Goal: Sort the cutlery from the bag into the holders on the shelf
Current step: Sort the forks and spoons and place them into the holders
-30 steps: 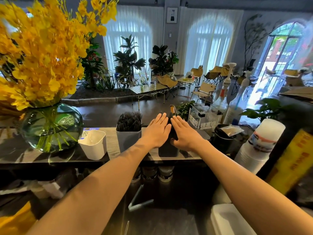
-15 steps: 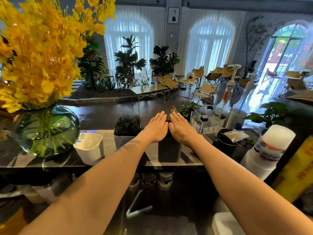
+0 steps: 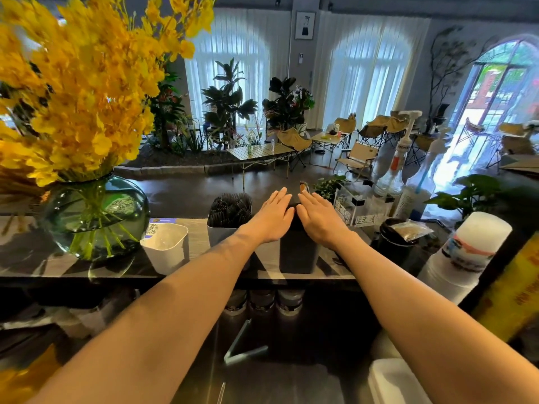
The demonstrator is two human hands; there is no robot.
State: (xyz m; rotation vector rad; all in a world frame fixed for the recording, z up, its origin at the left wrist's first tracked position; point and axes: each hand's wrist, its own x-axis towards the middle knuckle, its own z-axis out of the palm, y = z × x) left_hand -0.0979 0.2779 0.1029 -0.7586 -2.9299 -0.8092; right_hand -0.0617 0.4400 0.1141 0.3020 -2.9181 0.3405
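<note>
Three holders stand in a row on the dark shelf (image 3: 35, 263). The white holder (image 3: 166, 249) at the left looks empty. The grey holder (image 3: 224, 228) in the middle is packed with black cutlery (image 3: 232, 208). Over the black holder (image 3: 297, 252) at the right, my left hand (image 3: 272, 218) and my right hand (image 3: 319, 218) lie flat side by side with straight fingers, covering its top. What is in that holder is hidden by my hands. No bag shows.
A round glass vase (image 3: 93, 217) with yellow flowers stands at the shelf's left. Right of the holders are a clear acrylic box (image 3: 358, 208), pump bottles (image 3: 393, 167), a black cup (image 3: 393, 243) and a stack of paper cups (image 3: 463, 258). A lower dark counter lies below.
Both hands stay flat on the black holder's top; the view has shifted slightly.
</note>
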